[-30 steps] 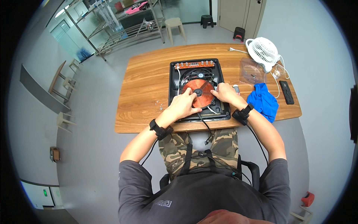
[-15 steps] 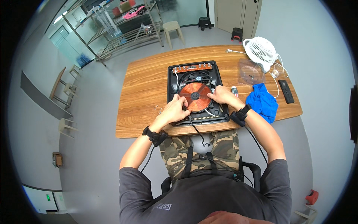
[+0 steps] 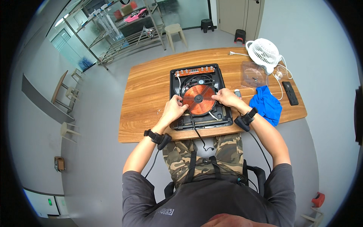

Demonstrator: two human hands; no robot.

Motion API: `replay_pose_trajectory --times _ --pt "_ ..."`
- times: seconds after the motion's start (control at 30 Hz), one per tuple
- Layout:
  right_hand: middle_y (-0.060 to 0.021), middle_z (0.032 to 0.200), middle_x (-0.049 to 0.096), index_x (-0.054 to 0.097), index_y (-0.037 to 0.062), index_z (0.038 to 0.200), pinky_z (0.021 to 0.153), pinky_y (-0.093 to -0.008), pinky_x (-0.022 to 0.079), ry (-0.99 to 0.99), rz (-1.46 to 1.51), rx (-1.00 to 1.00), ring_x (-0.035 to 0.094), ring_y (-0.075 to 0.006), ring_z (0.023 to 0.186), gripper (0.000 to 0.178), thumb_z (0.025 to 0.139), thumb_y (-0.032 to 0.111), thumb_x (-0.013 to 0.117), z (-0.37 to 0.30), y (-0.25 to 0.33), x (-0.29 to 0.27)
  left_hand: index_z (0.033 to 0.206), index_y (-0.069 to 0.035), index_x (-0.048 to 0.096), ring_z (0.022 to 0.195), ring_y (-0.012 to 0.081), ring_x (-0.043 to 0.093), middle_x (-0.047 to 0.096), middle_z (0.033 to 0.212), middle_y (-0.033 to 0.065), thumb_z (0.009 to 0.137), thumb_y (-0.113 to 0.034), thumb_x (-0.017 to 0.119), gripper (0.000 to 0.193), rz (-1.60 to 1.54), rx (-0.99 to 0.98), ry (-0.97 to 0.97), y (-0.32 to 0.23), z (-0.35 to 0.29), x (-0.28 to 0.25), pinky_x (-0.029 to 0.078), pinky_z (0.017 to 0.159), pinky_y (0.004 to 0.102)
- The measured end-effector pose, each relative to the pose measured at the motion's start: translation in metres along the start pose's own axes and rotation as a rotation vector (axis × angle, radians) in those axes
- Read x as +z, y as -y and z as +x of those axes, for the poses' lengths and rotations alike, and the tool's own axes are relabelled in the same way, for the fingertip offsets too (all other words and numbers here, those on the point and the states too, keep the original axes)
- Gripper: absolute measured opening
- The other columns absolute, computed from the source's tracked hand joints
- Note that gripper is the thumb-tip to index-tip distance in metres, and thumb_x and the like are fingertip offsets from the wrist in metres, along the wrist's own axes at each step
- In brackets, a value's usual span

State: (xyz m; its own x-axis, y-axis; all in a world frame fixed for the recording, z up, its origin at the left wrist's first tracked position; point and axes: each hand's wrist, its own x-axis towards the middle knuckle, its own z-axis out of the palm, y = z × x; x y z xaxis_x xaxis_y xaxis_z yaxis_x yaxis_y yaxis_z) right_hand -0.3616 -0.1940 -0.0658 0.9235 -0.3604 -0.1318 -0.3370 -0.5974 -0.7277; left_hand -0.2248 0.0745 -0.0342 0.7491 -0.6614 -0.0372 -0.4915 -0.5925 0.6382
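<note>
A round copper induction coil (image 3: pixel 197 107) with a dark hub lies in the open black housing (image 3: pixel 173 90) of an induction cooker on the table. My left hand (image 3: pixel 175 109) grips the coil's left rim, thumb and fingers curled against it. At the right rim, the thumb and fingers of my right hand (image 3: pixel 226 97) pinch its edge. Behind the coil sits a black fan (image 3: pixel 200 81), partly covered by it. An orange circuit board (image 3: pixel 195 71) with several round buttons runs along the housing's far end. A black cord (image 3: pixel 197 132) hangs over the table's front edge.
On the wooden table's (image 3: pixel 145 90) right side are a blue cloth (image 3: pixel 266 104), a clear plastic tray (image 3: pixel 254 73), a white fan (image 3: pixel 263 52) with its cord, and a long black object (image 3: pixel 290 93). A small grey-topped item (image 3: pixel 237 93) stands beside my right hand.
My left hand has shifted from the coil's lower left edge up to its left rim. My right hand stays at the right rim, almost unmoved.
</note>
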Motion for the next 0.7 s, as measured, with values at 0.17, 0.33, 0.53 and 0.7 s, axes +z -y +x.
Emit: replay_pose_trajectory --times 0.17,0.33,0.53,0.7 --pt "-0.0046 0.063 0.062 0.064 0.0031 0.075 0.055 -0.0341 0.046 -0.003 0.046 -0.024 0.057 -0.0139 0.059 0.043 0.092 0.041 0.076 0.002 -0.005 -0.003 0.116 0.002 0.061 0.084 0.0204 0.071 0.073 0.092 0.0107 0.083 -0.025 0.080 0.046 -0.211 -0.090 -0.023 0.018 0.016 0.007 0.057 0.076 0.0342" --pt "-0.0088 0.066 0.064 0.066 0.0017 0.078 0.060 -0.0370 0.048 -0.079 0.124 -0.022 0.059 -0.0177 0.062 0.043 0.091 0.041 0.075 0.002 0.006 -0.016 0.112 0.003 0.068 0.077 0.0098 0.063 0.070 0.086 0.0041 0.089 -0.019 0.077 0.033 -0.272 -0.100 -0.016 0.025 0.034 0.011 0.052 0.071 0.0267" --pt "-0.0097 0.071 0.067 0.069 0.0009 0.083 0.068 -0.0392 0.051 -0.127 0.138 0.048 0.063 -0.0193 0.070 0.039 0.092 0.038 0.073 0.011 0.013 -0.036 0.094 -0.001 0.072 0.064 0.0047 0.053 0.067 0.077 -0.0027 0.093 -0.017 0.075 0.016 -0.361 -0.067 -0.006 0.014 0.054 0.009 0.044 0.059 0.0240" --pt "-0.0083 0.065 0.062 0.066 -0.0002 0.076 0.057 -0.0371 0.047 -0.142 -0.012 0.045 0.057 -0.0175 0.059 0.040 0.094 0.036 0.072 0.030 0.002 -0.041 0.087 -0.002 0.073 0.067 0.0130 0.064 0.071 0.073 0.0064 0.087 -0.021 0.078 0.020 -0.225 -0.110 0.051 0.000 0.073 0.006 0.052 0.066 0.0310"
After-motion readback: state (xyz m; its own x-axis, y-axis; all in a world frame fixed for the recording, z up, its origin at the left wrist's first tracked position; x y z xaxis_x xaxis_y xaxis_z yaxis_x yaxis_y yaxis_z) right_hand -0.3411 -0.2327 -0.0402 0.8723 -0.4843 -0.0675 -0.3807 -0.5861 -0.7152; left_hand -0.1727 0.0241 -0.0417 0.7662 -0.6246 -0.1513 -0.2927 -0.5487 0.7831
